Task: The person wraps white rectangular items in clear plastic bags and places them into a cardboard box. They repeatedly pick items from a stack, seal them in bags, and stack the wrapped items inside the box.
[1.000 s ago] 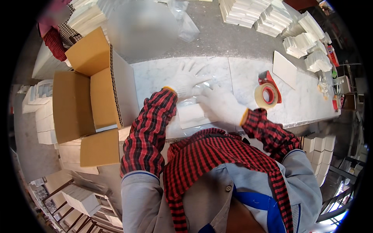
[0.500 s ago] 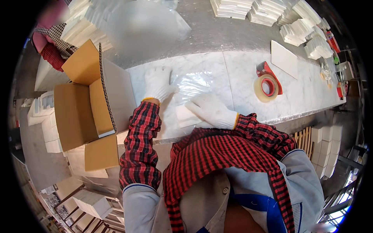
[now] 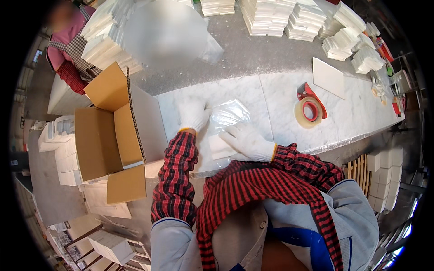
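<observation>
A worker's gloved right hand (image 3: 250,141) lies spread and unclenched on clear plastic (image 3: 232,113) and a white slab (image 3: 219,149) near the front edge of a marbled surface (image 3: 289,97). The gloved left hand (image 3: 192,114) curls beside the plastic's left side; whether its grip has caught the edge cannot be told, nor whether the slab sits inside the plastic. At left, a cardboard carton (image 3: 96,143) stands with flaps raised, a pale flat piece (image 3: 133,165) showing low within. Any lettering on the red tape dispenser (image 3: 320,103) is too small to read.
</observation>
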Action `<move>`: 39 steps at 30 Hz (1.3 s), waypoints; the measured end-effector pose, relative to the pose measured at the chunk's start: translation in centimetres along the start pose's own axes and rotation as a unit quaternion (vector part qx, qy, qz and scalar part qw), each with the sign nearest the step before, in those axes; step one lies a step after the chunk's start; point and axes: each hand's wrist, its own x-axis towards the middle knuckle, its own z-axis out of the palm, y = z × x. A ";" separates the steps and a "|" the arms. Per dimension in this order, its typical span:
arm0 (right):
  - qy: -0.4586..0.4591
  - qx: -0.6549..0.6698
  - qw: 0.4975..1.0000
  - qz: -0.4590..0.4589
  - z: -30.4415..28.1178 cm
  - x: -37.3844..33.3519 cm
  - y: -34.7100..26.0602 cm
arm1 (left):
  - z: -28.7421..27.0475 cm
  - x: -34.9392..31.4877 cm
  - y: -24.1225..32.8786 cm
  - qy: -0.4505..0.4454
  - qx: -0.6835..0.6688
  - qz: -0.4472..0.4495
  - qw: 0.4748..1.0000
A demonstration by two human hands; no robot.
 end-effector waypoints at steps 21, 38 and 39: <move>-0.129 0.202 0.944 0.228 -5.3 5.0 7.0 | -2.7 -6.8 1.9 0.028 -0.529 -0.075 0.845; -0.115 0.126 0.981 -0.092 -8.9 4.8 -0.4 | -2.8 -16.7 4.7 0.096 -0.297 0.079 0.947; -0.122 0.192 0.967 -0.112 -7.8 5.8 -0.5 | -3.8 -16.4 4.6 0.129 -0.250 0.090 0.956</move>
